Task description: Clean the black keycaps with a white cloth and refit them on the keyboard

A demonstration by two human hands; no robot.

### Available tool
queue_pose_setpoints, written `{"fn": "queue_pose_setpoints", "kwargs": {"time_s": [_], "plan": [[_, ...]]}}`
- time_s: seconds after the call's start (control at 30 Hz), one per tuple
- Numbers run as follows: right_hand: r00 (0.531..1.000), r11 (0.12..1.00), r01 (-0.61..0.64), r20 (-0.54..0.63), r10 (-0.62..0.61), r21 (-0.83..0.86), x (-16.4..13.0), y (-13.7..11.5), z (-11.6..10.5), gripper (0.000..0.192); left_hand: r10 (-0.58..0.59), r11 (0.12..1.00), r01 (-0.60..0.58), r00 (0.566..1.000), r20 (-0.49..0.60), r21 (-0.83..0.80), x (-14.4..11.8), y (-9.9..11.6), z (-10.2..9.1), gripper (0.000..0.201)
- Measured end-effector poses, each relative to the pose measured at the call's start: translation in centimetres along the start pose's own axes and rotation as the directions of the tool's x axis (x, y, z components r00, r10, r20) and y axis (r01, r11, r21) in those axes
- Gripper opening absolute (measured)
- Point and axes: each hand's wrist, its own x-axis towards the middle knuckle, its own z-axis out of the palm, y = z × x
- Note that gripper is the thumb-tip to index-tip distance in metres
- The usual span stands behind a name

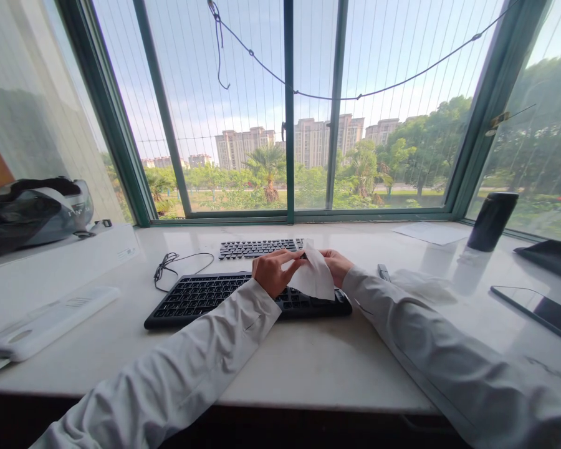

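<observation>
Tissue (316, 277) hangs between the left hand (273, 273) and right hand (338, 265).

From the left hand (272, 275) and right hand (339, 267), bare tabletop (330, 365) gives a way through at 6 o'clock, between the sleeves (402, 321), and another at 1; the black keyboard (191, 302) lies underneath, rows of black keys (255, 249) at 11, a cable (161, 269) at 9, a clear wrapper (421, 287) at 3, a black cylinder (493, 221) at 2
</observation>
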Motion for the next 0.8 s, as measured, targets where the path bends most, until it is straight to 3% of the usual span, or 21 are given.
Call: {"fn": "queue_pose_setpoints", "kwargs": {"time_s": [0.2, 0.43, 0.53, 0.63, 0.8], "plan": [[0.998, 1.000, 0.010, -0.065, -0.009, 0.017, 0.7, 0.9, -0.6, 0.042, -0.014, 1.000, 0.014, 0.999, -0.047, 0.006, 0.0, -0.6, 0.5, 0.026], [0.974, 0.982, 0.022, -0.216, -0.063, -0.189, 0.9, 0.8, -1.3, 0.041, -0.015, 0.998, 0.017, 0.999, -0.030, 0.061, 0.2, -0.2, 0.1, 0.026], [0.977, 0.983, 0.002, -0.210, -0.041, -0.182, 0.7, 0.7, -1.0, 0.042, -0.023, 0.999, 0.024, 0.999, -0.034, 0.039, 0.2, -0.2, 0.1, 0.029], [0.989, 0.997, -0.016, -0.147, 0.005, -0.072, 0.7, 0.9, -0.7, 0.043, -0.029, 0.999, 0.029, 0.999, -0.036, 0.014, 0.2, -0.3, 0.2, 0.028], [0.998, 0.999, -0.037, -0.059, 0.038, 0.020, 0.6, 1.0, -0.3, 0.040, -0.079, 0.991, 0.082, 0.996, -0.030, 0.107, 0.1, -0.6, 0.4, 0.027]]}}
